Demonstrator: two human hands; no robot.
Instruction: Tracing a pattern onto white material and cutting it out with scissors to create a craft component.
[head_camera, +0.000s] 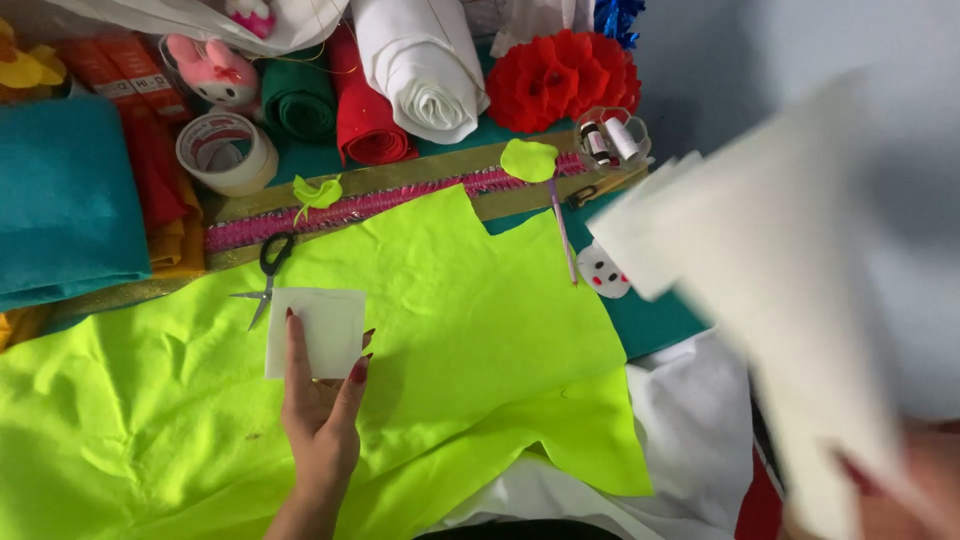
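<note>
Matt, fuzzy lime-green felt sheet (450, 330); soft white felt square (315, 332) at its ten o'clock; glossy tape roll (226, 152) beyond.

A single head-worn camera looked steeply down, at close range, onto a worktop (700, 60) spread with lime-green felt (470, 340), facing rolled fabrics (380, 90) along the far edge.

Your right hand (915, 490) is blurred and cut off at the lower right corner, so its grip on the white sheet (790, 270) above it can't be read; the sheet is smeared too. Your left hand (322, 400) hides part of the white square (318, 325). Far above it, the plush toy (215, 70) is half covered.
</note>
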